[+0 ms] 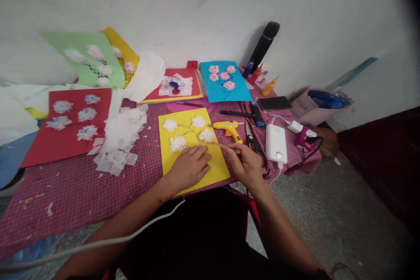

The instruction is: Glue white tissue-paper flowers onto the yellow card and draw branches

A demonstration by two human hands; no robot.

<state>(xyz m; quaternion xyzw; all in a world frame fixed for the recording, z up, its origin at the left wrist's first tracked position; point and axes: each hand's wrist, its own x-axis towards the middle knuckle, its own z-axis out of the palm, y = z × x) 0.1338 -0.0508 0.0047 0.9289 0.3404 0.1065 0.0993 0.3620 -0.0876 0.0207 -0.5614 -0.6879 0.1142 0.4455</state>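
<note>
A yellow sheet [213, 166] lies on the checked tablecloth, bearing several white paper flowers [178, 143] and thin dark curved stem lines. My left hand [190, 167] rests flat on the sheet below the flowers, its fingers slightly spread and pointing right, with nothing held. In my right hand [245, 165], at the sheet's right edge, a thin light-brown stick [222, 145] is pinched; its tip reaches toward the lower right flower. Just above that hand is a yellow glue gun [229, 127], lying beside the sheet's upper right.
Right of the sheet are scissors [251, 136], a white power bank [276, 143] with cables and a phone [274, 103]. White paper pieces [120, 140] and a red flower sheet [74, 118] lie left. A blue sheet [210, 92] and paint bottles [271, 85] stand behind.
</note>
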